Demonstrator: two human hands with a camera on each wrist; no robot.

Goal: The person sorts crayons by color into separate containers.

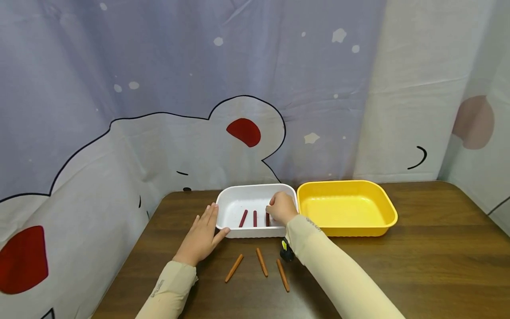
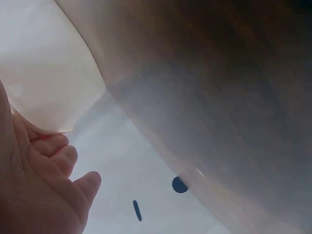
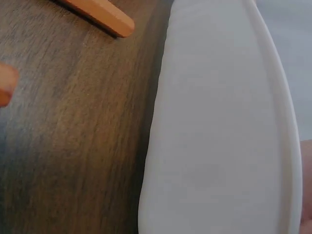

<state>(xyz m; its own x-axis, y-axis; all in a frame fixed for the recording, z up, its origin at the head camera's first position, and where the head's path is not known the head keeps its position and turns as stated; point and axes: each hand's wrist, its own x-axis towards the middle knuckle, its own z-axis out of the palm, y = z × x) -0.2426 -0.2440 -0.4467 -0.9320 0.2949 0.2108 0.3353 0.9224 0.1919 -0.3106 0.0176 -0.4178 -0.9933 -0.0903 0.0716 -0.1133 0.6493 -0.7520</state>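
Observation:
My left hand (image 1: 201, 237) lies with straight fingers along the left rim of a white tray (image 1: 259, 232), its thumb at the front corner. In the left wrist view, the fingers of this hand (image 2: 44, 170) touch the tray's pale wall (image 2: 48, 63). Inside the tray's right part, my right hand (image 1: 283, 207) pinches a dark red stick (image 1: 268, 219). Two more dark red sticks, one slanted (image 1: 243, 218) and one straight (image 1: 255, 218), lie to its left. In the right wrist view, only a sliver of the right hand (image 3: 306, 185) shows past the tray's rim.
Three orange-brown sticks lie before the tray: left (image 1: 233, 268), middle (image 1: 261, 262) and right (image 1: 283, 275). A small black object with a yellow-green mark (image 1: 286, 250) sits by the right sleeve. A yellow tray (image 1: 346, 208) adjoins the white one; a patterned curtain (image 1: 179, 66) hangs behind the wooden table (image 1: 430, 266).

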